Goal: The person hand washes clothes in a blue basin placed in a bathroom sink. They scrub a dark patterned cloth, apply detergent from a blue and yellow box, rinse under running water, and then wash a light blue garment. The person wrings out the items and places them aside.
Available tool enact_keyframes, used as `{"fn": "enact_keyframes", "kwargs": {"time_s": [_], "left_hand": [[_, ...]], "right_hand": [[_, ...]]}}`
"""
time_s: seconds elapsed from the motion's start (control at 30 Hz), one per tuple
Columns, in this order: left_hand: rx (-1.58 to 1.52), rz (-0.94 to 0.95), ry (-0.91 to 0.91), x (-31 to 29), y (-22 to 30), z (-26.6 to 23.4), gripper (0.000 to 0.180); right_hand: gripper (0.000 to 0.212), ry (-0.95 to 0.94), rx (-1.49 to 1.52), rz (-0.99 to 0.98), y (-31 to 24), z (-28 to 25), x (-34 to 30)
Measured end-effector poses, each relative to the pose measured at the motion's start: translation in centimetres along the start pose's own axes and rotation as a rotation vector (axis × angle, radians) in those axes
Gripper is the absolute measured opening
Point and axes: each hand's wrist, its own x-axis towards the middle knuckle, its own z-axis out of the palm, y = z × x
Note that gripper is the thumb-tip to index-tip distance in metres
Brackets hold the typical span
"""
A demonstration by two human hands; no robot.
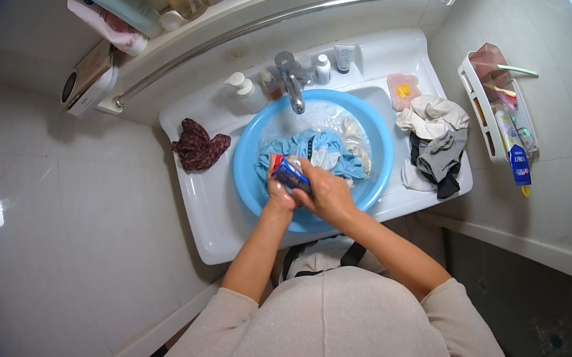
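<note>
A light blue plastic basin (243,185) sits in the white sink, with water and suds inside. Light blue cloth (283,149) and some whitish cloth (355,145) lie wet in it. Over the near side of the basin, both hands are closed on a small blue and red packet (293,174). My right hand (329,195) grips it from the right, its thumb along the near side. My left hand (281,194) holds it from the left and below, its fingers partly hidden. Whether the packet is unsealed cannot be made out.
A faucet (292,80) reaches over the basin's far rim, beside a white pump bottle (242,88). Dark red cloth (200,146) lies on the sink's left. White, grey and black clothes (437,138) are piled right, near a soap dish (401,92). A metal rail (283,21) runs behind.
</note>
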Motion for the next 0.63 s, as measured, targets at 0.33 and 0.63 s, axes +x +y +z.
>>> {"fn": "enact_keyframes", "kwargs": {"time_s": [0.33, 0.63], "left_hand": [[0.491, 0.039, 0.344, 0.6, -1.0, 6.0, 0.05], [0.75, 0.227, 0.126, 1.5, -0.3, 9.2, 0.052]], "right_hand": [[0.049, 0.222, 0.629, 0.327, 7.9, -4.1, 4.6], [0.054, 0.357, 0.278, 0.349, 5.2, -2.3, 5.6]]}}
